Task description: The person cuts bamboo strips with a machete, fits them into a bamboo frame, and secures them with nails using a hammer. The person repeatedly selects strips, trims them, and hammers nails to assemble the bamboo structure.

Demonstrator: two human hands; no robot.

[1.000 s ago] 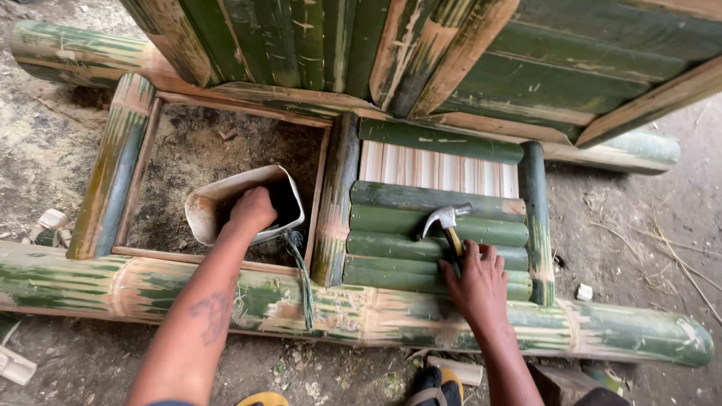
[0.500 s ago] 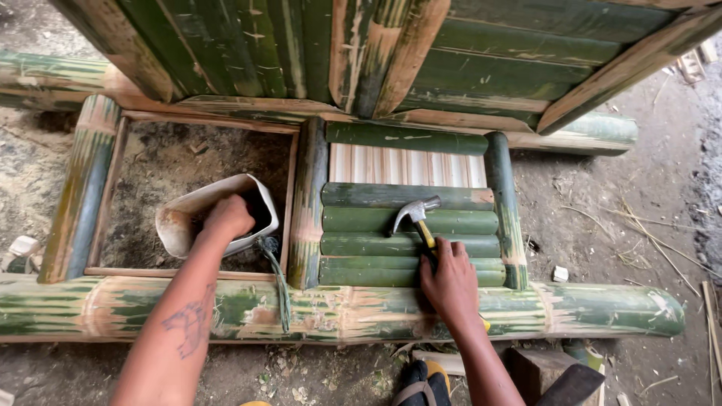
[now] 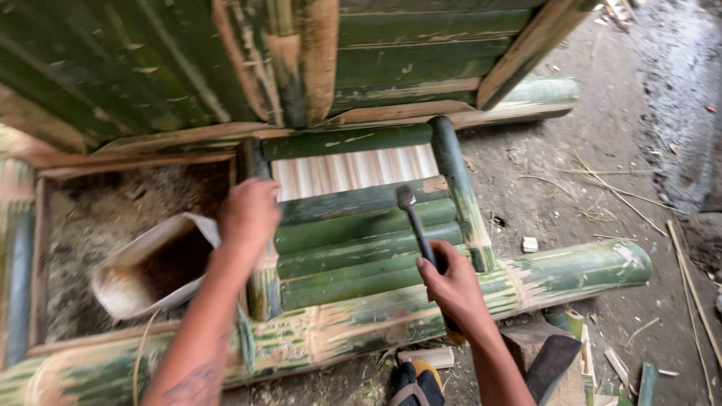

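A hammer (image 3: 418, 229) is being gripped by the right hand (image 3: 451, 287), closed round the handle's lower end; its long axis is running up and slightly left from the grip, the head poised over the green bamboo slats (image 3: 353, 252) of the frame's right panel. The left hand (image 3: 248, 214) is being rested, curled, on the upright divider (image 3: 263, 282) at the panel's left edge, beside a pale bucket (image 3: 154, 263). What the left fingers enclose cannot be told; the hammer's butt is hidden.

Above the flat green split-bamboo slats (image 3: 353, 248) the way is open, hemmed by upright bamboo rails (image 3: 459, 188) and the overhanging green bamboo panel (image 3: 226, 60) behind.
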